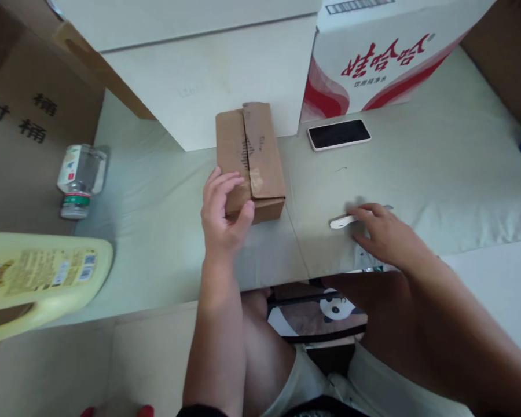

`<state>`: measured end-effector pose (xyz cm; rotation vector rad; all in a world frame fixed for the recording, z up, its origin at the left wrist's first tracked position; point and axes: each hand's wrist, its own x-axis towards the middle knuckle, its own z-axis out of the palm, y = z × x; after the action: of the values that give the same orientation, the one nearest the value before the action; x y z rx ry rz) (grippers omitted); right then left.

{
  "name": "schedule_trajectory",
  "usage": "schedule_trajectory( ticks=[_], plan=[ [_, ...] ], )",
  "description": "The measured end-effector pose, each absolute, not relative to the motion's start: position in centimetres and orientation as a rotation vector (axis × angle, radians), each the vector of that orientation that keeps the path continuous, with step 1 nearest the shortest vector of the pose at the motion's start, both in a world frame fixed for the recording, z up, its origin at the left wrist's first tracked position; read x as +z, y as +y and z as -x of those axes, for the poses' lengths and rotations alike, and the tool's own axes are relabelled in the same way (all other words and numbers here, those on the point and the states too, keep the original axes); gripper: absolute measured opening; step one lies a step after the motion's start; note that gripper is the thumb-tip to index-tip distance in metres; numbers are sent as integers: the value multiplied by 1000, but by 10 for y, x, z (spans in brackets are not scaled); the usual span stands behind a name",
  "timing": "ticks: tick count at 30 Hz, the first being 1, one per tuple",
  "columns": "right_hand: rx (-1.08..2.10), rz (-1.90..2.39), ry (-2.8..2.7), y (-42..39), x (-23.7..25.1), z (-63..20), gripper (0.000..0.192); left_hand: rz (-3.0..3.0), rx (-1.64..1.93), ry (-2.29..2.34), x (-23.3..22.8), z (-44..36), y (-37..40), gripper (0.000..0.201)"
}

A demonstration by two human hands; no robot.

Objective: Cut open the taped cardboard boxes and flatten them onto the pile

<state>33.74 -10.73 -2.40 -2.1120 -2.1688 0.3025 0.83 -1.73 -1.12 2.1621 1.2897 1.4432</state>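
A small brown cardboard box (267, 156) lies on the pale cloth surface, its top flaps folded down and a seam running along them. My left hand (223, 211) grips its near left corner, fingers over the top and thumb against the near end. To the right, my right hand (380, 229) is curled over a slim white-handled tool (342, 222), which looks like a knife. Its handle end shows left of the fingers, and a thin greyish tip appears beyond them. The middle of the tool is hidden under the hand.
A phone (339, 135) lies behind my right hand. Large white cartons (243, 75) and a red-and-white carton (373, 69) stand at the back. On the left are a clear plastic bottle (80, 179), a yellow jug (56, 278) and a big brown carton (30, 156).
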Motion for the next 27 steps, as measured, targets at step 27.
schedule_trajectory(
  ticks=[27],
  plan=[
    [250, 1229, -1865, -70, 68, -223, 11, -2167, 1858, 1252, -13, -45, -37, 12]
  ],
)
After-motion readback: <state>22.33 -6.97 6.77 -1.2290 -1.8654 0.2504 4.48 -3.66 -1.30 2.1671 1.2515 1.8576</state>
